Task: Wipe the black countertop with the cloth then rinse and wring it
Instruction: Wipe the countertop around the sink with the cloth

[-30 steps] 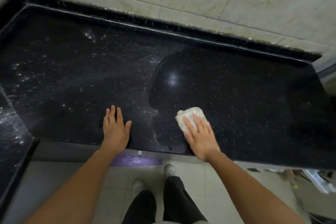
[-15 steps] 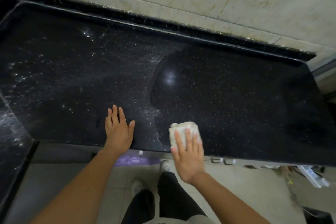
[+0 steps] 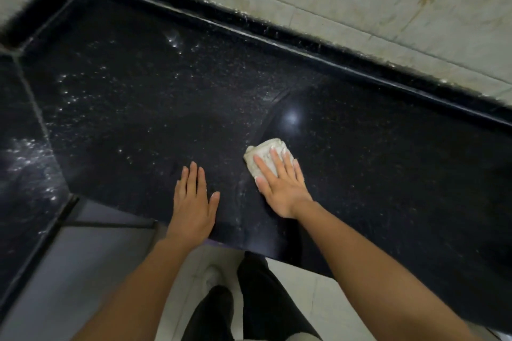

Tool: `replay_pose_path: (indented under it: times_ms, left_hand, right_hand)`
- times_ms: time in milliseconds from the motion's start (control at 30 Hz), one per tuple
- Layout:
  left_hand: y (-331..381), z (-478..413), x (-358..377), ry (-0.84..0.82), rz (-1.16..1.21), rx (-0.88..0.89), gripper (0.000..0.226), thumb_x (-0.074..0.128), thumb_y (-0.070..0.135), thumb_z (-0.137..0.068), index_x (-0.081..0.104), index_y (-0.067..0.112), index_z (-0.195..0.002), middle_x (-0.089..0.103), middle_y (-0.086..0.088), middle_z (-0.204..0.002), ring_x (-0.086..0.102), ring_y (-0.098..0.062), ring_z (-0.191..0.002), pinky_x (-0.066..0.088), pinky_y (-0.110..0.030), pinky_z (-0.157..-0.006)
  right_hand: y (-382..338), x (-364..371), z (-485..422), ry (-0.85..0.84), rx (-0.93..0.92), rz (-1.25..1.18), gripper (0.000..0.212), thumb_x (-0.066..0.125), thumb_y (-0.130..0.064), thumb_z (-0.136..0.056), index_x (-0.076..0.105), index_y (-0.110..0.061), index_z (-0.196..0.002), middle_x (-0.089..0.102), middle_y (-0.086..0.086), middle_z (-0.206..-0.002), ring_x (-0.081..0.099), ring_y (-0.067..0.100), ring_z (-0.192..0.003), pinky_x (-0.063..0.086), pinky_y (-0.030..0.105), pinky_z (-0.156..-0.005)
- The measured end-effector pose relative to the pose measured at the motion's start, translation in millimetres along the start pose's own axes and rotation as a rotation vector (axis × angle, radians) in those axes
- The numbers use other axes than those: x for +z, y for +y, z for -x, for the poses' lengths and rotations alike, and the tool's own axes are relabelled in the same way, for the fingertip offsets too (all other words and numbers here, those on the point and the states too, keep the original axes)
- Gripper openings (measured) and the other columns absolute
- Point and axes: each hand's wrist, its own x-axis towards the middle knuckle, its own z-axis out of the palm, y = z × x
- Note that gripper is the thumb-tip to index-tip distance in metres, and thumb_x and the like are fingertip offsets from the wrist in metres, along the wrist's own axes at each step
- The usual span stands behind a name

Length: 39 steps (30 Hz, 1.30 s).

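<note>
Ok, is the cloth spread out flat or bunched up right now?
Bunched up: the cloth is a small thick wad pressed under the right hand and its flat fingers.

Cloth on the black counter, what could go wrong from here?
The right hand presses the cloth with flat fingers only, so it could slip off the bunched cloth mid-stroke. The left hand leans flat on the countertop near its front edge, where the wet-looking surface might let it slide.
</note>
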Motion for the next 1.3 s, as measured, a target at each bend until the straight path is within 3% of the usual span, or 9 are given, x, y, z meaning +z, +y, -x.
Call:
replay_pose_path:
  times_ms: [267,467,567,667,767,900,1000,1133,1300]
  left_hand:
    - [3.1,-1.0,1.4,-0.008,-0.032,-0.037,0.076,0.003,0.053,-0.090,-0.006,0.005,-0.148,-0.022,0.003,-0.151,-0.026,-0.010,-0.139,-0.019,-0.026,-0.111]
    - [6.7,-0.1,-1.5,0.027,0.066,-0.058,0.073,0.003,0.054,-0.092,-0.001,0.008,-0.149,-0.016,0.005,-0.153,-0.022,-0.004,-0.139,-0.021,-0.020,-0.109]
    - [12.9,0.4,-4.3,0.060,0.159,-0.108,0.066,0.008,0.050,-0.098,0.007,0.008,-0.149,-0.005,0.003,-0.157,-0.015,-0.003,-0.140,-0.015,-0.022,-0.112]
    - [19.2,-0.9,-0.9,0.096,0.129,-0.134,0.078,0.000,0.054,-0.090,0.009,0.005,-0.149,-0.005,0.004,-0.155,-0.013,-0.006,-0.141,-0.016,-0.023,-0.112]
    - [23.9,-7.3,3.2,0.105,0.044,-0.151,0.077,0.000,0.051,-0.090,0.011,0.002,-0.148,0.001,-0.005,-0.157,-0.011,-0.012,-0.142,-0.011,-0.031,-0.115]
    - [30.0,-32.6,0.0,0.125,-0.021,-0.145,0.069,-0.001,0.051,-0.091,0.001,0.012,-0.148,-0.008,-0.002,-0.156,-0.019,-0.009,-0.141,-0.014,-0.031,-0.114]
    - [38.7,-67.6,-7.6,0.141,-0.019,-0.157,0.063,0.003,0.050,-0.095,-0.001,0.018,-0.148,-0.013,-0.002,-0.156,-0.023,-0.010,-0.140,-0.017,-0.030,-0.112]
    - [48.1,-107.7,-17.3,0.150,-0.027,-0.200,0.058,0.018,0.038,-0.101,0.003,0.014,-0.151,-0.011,-0.008,-0.158,-0.021,-0.014,-0.141,-0.014,-0.033,-0.115]
    - [54.8,-121.7,-19.8,0.142,-0.024,-0.253,0.059,0.019,0.037,-0.101,0.000,0.012,-0.151,-0.012,-0.009,-0.158,-0.017,-0.019,-0.144,-0.010,-0.036,-0.117]
  right_hand:
    - [3.2,-27.2,-49.8,0.035,0.069,-0.052,0.053,0.008,-0.050,-0.101,-0.014,-0.040,-0.148,-0.029,0.003,-0.156,-0.033,0.024,-0.140,-0.024,0.040,-0.111]
    - [-17.5,24.3,20.7,0.001,-0.330,0.061,0.053,0.008,-0.052,-0.099,-0.005,-0.043,-0.150,-0.033,-0.004,-0.150,-0.030,0.028,-0.141,-0.021,0.044,-0.114]
    - [-10.5,31.2,33.0,-0.075,-0.517,0.114,0.048,0.012,-0.053,-0.100,-0.006,-0.051,-0.144,-0.027,-0.009,-0.153,-0.034,0.018,-0.140,-0.026,0.036,-0.111]
    - [13.0,13.8,14.4,-0.068,-0.615,0.225,0.049,0.019,-0.051,-0.101,-0.003,-0.052,-0.144,-0.021,-0.010,-0.155,-0.029,0.016,-0.142,-0.026,0.032,-0.111]
    - [37.6,-8.8,-20.8,0.071,-0.453,0.207,0.054,0.005,-0.061,-0.095,0.006,-0.048,-0.146,-0.005,-0.004,-0.159,-0.017,0.020,-0.145,-0.024,0.030,-0.111]
    - [72.0,-56.8,-70.9,0.092,-0.086,0.118,0.053,0.010,-0.055,-0.098,-0.005,-0.045,-0.148,-0.016,-0.001,-0.160,-0.023,0.018,-0.145,-0.019,0.035,-0.114]
    - [95.4,-88.7,-111.3,0.110,0.084,0.024,0.052,0.011,-0.051,-0.101,-0.007,-0.044,-0.149,-0.021,-0.003,-0.159,-0.025,0.018,-0.144,-0.017,0.037,-0.114]
    - [101.7,-112.6,-154.1,0.098,0.188,-0.069,0.053,0.009,-0.053,-0.099,-0.011,-0.044,-0.148,-0.025,-0.002,-0.158,-0.028,0.019,-0.143,-0.018,0.039,-0.115]
    - [85.6,-109.0,-160.3,0.147,0.220,-0.105,0.054,0.008,-0.051,-0.100,-0.013,-0.040,-0.149,-0.024,0.002,-0.158,-0.026,0.024,-0.144,-0.019,0.042,-0.115]
